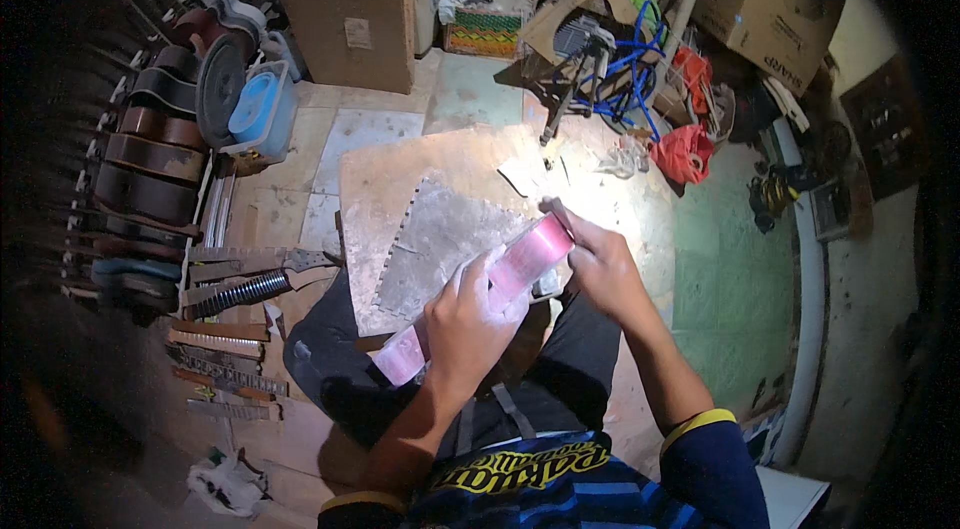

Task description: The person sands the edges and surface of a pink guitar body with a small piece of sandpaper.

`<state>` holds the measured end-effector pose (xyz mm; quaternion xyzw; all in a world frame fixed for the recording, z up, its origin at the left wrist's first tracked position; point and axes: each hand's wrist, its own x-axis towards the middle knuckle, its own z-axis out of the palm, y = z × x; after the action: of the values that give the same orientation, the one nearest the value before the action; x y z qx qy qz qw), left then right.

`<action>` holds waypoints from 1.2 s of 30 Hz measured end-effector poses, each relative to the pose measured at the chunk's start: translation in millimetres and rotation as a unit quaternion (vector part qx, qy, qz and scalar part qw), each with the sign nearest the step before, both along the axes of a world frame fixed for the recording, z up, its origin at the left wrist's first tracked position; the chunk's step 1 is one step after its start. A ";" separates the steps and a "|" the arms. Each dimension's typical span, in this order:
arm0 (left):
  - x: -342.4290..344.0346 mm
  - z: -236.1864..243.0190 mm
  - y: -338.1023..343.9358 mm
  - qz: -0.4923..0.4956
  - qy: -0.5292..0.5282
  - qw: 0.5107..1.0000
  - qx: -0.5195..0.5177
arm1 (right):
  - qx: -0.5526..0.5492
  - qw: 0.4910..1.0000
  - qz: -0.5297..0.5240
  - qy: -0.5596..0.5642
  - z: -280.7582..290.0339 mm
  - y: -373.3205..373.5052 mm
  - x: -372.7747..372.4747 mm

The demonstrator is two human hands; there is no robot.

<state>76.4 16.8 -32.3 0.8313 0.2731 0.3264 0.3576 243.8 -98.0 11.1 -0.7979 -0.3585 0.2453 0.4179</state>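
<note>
A long pink piece [525,259], dusted white in places, lies diagonally in my hands above my lap. My left hand [470,324] is closed round its middle, fingers coated in pale powder. My right hand [603,264] grips its upper right end; whether anything else is in those fingers I cannot make out. Beneath is a wooden board [365,169] carrying a worn grey mat [430,229] with toothed edges. A pale scrap [515,177] lies beyond the mat. Part of a small object [545,284] shows behind the pink piece, too hidden to identify.
Guitar bodies [150,184] line a left rack, with fretted necks [230,364] below and plastic tubs [255,114] nearby. An upright cardboard slab [350,14], a basket [485,24], tangled blue hose [630,59], red bags [680,159] and a large box [765,4] crowd the far side.
</note>
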 end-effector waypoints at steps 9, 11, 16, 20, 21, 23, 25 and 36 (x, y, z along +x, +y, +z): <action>-25.0 16.5 70.5 -0.121 0.020 0.991 -0.047 | 0.061 0.976 0.009 0.209 -89.0 -42.6 -40.1; -46.3 16.4 91.5 -0.148 0.034 0.982 -0.114 | 0.095 0.984 0.000 0.150 -73.6 -36.1 -54.3; -70.7 32.0 110.9 -0.194 0.073 0.974 -0.094 | 0.205 0.952 0.042 0.223 -37.1 -16.7 -87.6; -65.2 46.1 89.6 -0.141 0.100 0.983 0.067 | 0.170 0.945 0.014 0.279 -26.0 -2.9 -100.3; -61.3 48.6 84.8 -0.126 0.129 0.980 0.083 | 0.217 0.950 0.021 0.223 -33.6 3.9 -102.7; -55.0 58.0 75.7 -0.092 0.183 0.972 0.113 | 0.282 0.947 0.037 0.149 -45.8 12.9 -100.6; -58.2 59.9 77.5 -0.099 0.155 0.974 0.129 | 0.296 0.939 0.056 0.168 -42.0 9.6 -92.9; -45.0 57.4 38.6 -0.041 0.113 0.980 0.160 | 0.173 0.981 0.060 -0.063 -1.5 -7.3 -101.9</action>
<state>31.4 55.5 25.1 0.9198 0.2221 0.2548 0.1994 141.9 -105.3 9.5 -0.7045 -0.4684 0.1540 0.5104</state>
